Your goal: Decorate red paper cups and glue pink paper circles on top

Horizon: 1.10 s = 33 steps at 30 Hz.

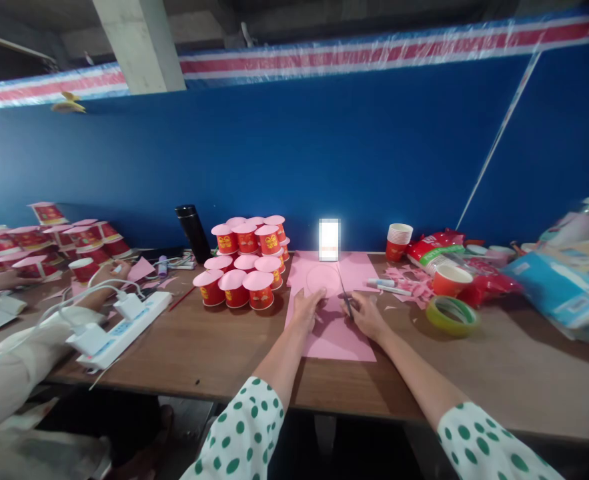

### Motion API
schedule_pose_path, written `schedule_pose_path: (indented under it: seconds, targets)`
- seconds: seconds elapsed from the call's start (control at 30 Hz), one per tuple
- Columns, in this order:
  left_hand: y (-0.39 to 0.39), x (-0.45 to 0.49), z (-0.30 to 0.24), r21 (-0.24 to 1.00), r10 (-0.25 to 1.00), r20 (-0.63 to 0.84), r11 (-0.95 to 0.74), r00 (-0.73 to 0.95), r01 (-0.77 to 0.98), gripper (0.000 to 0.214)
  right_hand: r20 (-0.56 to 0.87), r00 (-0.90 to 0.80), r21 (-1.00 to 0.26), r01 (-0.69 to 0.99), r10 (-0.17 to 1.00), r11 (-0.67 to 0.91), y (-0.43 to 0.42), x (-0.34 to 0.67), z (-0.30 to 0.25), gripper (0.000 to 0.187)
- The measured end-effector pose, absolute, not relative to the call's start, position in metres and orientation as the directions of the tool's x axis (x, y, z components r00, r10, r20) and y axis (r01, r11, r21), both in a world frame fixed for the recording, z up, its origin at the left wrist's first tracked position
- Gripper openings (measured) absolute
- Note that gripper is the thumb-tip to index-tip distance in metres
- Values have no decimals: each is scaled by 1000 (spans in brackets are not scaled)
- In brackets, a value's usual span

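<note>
In front of me, a pink paper piece with a drawn circle (323, 279) is in my left hand (308, 308), the fingers closed on its lower edge. My right hand (367, 316) is wrapped round the dark handles of scissors (345, 295). Their thin blades point away from me, along the right side of the circle. Beneath both hands lies a larger pink paper sheet (341, 345). To the left of my left hand stand stacked red paper cups (235, 293) topped with pink paper discs.
A bright upright screen (329, 239) leans at the back. Pink scraps (414, 283), markers (388, 287), a tape roll (453, 316), nested cups (399, 241) and bags lie right. A black bottle (193, 233), a power strip (124, 333) and a co-worker's arm (39, 340) are left.
</note>
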State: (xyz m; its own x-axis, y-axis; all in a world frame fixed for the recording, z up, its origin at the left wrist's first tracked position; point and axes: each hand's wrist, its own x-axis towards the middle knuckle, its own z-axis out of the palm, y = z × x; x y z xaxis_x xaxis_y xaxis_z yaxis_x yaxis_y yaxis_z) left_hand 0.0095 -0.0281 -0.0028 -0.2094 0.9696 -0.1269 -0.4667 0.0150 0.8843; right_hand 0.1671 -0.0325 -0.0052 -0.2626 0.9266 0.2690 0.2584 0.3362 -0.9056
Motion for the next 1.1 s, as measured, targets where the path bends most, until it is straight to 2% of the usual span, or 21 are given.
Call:
schedule_pose_path:
  seconds: [0.43, 1.1]
  targets:
    - [-25, 10, -5, 861, 968, -90, -42, -233, -507, 39, 286, -263, -902, 250, 921, 352, -28, 169, -13, 34]
    - [-22, 8, -9, 845, 961, -115, -39, -253, -533, 45, 272, -266, -913, 232, 925, 335, -29, 168, -10, 38]
